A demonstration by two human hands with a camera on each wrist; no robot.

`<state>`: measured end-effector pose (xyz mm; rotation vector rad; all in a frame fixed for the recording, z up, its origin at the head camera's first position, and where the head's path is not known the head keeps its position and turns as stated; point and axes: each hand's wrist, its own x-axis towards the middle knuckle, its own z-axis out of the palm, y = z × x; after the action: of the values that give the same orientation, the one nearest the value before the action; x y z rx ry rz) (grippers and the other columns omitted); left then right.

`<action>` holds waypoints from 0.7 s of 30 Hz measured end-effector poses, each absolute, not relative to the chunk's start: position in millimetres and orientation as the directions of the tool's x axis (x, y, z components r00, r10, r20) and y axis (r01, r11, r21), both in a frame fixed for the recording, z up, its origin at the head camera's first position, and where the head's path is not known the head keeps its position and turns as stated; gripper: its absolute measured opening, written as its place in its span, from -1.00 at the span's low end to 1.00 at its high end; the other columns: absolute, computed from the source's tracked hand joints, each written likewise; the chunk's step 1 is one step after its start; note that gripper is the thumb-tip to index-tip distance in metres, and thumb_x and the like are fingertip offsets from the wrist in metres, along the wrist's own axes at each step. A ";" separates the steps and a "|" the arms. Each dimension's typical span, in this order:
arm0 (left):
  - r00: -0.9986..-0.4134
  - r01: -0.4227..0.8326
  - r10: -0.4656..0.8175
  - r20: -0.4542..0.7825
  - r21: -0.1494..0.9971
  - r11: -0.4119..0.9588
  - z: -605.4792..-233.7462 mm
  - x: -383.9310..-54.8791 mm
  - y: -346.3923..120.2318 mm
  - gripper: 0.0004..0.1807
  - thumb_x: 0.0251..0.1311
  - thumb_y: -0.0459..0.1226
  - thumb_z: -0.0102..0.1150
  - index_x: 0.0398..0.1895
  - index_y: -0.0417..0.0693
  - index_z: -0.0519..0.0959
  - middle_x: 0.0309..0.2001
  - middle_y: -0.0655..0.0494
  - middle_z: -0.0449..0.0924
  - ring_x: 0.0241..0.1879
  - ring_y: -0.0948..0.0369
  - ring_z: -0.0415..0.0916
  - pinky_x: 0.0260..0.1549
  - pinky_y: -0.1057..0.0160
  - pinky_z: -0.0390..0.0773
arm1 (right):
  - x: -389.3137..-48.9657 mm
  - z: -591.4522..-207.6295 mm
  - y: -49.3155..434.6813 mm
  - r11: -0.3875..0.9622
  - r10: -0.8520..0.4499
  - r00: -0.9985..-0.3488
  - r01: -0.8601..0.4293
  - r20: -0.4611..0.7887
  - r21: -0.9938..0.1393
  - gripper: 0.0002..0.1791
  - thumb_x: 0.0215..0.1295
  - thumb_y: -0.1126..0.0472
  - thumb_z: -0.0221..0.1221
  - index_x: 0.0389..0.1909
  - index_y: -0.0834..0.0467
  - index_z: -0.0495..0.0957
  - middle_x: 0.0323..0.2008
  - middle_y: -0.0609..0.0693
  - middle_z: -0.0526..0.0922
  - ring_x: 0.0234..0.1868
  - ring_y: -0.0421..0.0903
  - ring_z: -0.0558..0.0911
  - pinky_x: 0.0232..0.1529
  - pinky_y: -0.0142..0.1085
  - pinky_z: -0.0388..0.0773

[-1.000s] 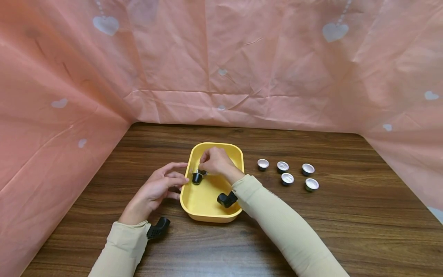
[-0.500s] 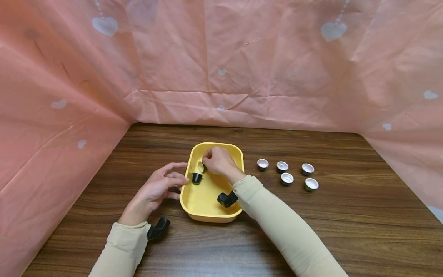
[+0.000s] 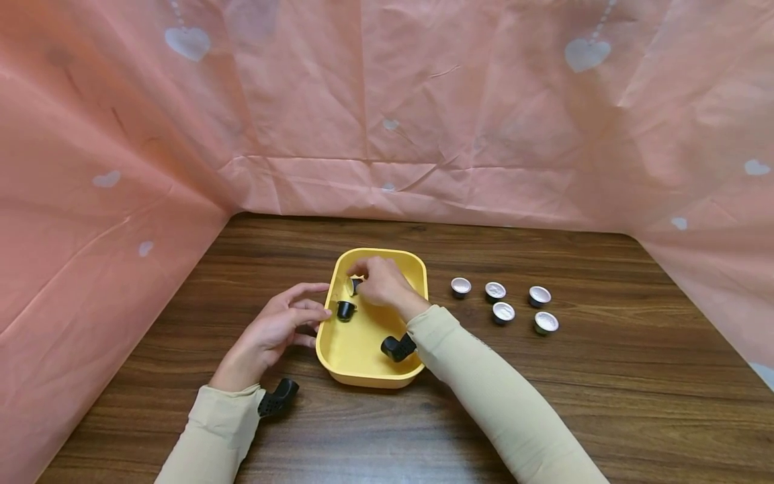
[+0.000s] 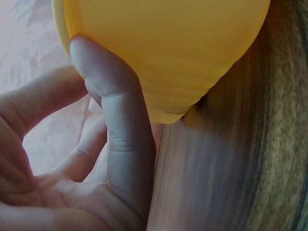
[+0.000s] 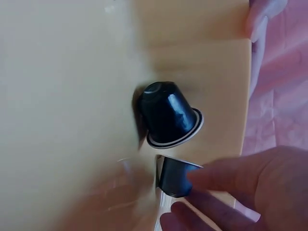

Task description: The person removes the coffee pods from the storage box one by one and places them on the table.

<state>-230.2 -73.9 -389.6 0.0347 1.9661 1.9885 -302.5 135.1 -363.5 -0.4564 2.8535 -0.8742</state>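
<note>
In the head view my left hand (image 3: 281, 329) is at the left side of a yellow tray (image 3: 371, 383), its thumb over the rim and its other fingers outside. The left wrist view shows the thumb (image 4: 122, 106) against the tray edge. My right hand (image 3: 383, 282) reaches inside the tray and pinches a dark coffee capsule (image 5: 175, 178), tipped on its side near the left wall. The fingers hide part of it. Beside it another black coffee capsule (image 5: 166, 113) lies on its side, apart from the hand, its rim near the wall.
Several foil-topped capsules (image 3: 503, 313) stand on the wooden table (image 3: 605, 390) to the right of the tray. Black wrist mounts (image 3: 278, 398) stick out from both sleeves. Pink cloth (image 3: 387, 134) encloses the table at the back and sides.
My right hand and its capsule have shifted slightly toward the tray's far end, away from the other capsule. The index finger has stretched leftward. My left hand stays put.
</note>
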 end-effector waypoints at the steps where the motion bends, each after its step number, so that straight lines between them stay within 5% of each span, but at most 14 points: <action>1: -0.941 -0.223 0.257 -0.220 0.975 0.019 -389.7 -230.2 -73.8 -0.29 0.37 -0.42 0.27 0.58 -0.15 0.34 -0.23 0.14 0.72 -0.29 0.23 0.62 -0.39 0.23 0.75 | -302.7 -363.9 134.9 0.787 -0.331 -0.943 -0.260 -0.027 -0.559 -0.52 0.24 0.39 0.24 0.16 0.04 0.76 0.16 0.08 0.78 0.23 0.05 0.68 0.31 -0.09 0.62; 14: -0.942 -0.219 0.254 -0.220 0.975 0.030 -388.9 -231.4 -74.2 -0.29 0.38 -0.41 0.26 0.59 -0.16 0.32 -0.21 0.13 0.72 -0.27 0.22 0.61 -0.40 0.25 0.75 | -325.5 -388.1 133.1 0.810 -0.327 -0.945 -0.285 0.009 -0.513 -0.61 0.06 0.26 0.46 -0.02 0.03 0.76 -0.12 -0.05 0.79 -0.09 -0.11 0.69 -0.07 -0.20 0.67; 21: -0.941 -0.219 0.259 -0.220 0.975 0.031 -389.7 -231.0 -74.7 -0.30 0.39 -0.40 0.26 0.58 -0.17 0.33 -0.20 0.12 0.73 -0.27 0.22 0.62 -0.38 0.22 0.76 | -307.5 -370.0 131.1 0.773 -0.305 -0.952 -0.268 0.032 -0.575 -0.69 0.16 0.30 0.48 -0.05 0.12 0.74 -0.11 0.02 0.83 -0.04 -0.05 0.76 0.08 -0.21 0.70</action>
<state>-231.0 -74.7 -389.7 0.0401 1.9791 1.9754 -307.5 131.1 -370.0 -0.4689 2.8984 -0.9255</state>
